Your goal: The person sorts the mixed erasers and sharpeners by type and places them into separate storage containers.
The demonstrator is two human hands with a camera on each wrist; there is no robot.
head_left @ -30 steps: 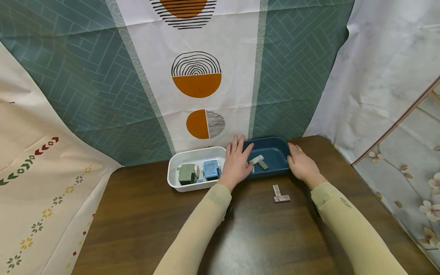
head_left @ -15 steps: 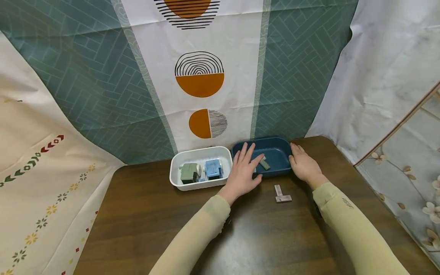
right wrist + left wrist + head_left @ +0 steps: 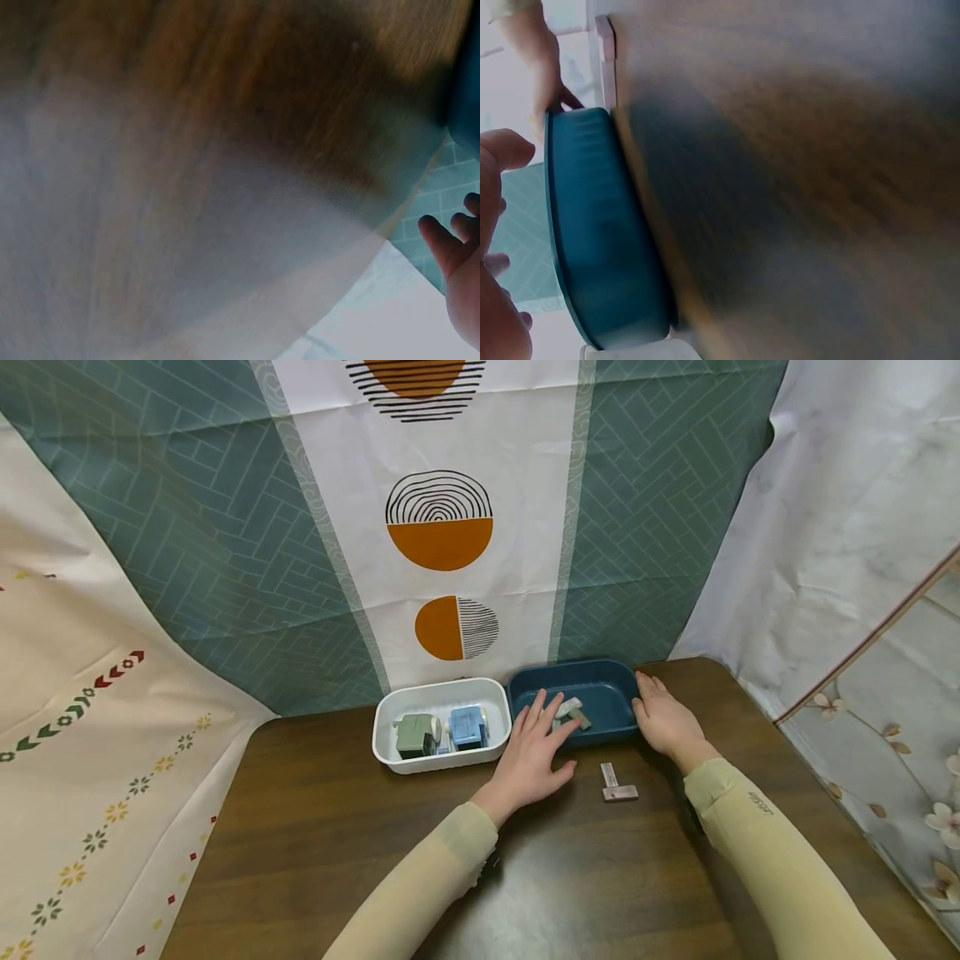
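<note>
My left hand (image 3: 528, 764) has its fingers spread over the near left rim of a dark blue tray (image 3: 603, 697). Contact with the rim cannot be told; in the left wrist view the fingers hover past the tray's wall (image 3: 600, 232). At the tray's right end, my right hand (image 3: 666, 722) lies along the outside with nearly straight fingers. Inside the tray are a pale bar (image 3: 568, 707) and a green bar (image 3: 581, 719), partly hidden by the left fingers. Two small pinkish pieces (image 3: 619, 793) form a T on the table in front.
Left of the blue tray stands a white tray (image 3: 431, 697). It holds a green boxy object (image 3: 415, 733) and a blue one (image 3: 467, 725), both with dark fronts. A patterned cloth (image 3: 450, 552) hangs right behind the trays, and the brown table (image 3: 337, 827) extends forward.
My left hand has drawn back toward me, from between the two trays to the blue tray's near left edge. The right hand stays at the tray's right end. The head view has shifted slightly.
</note>
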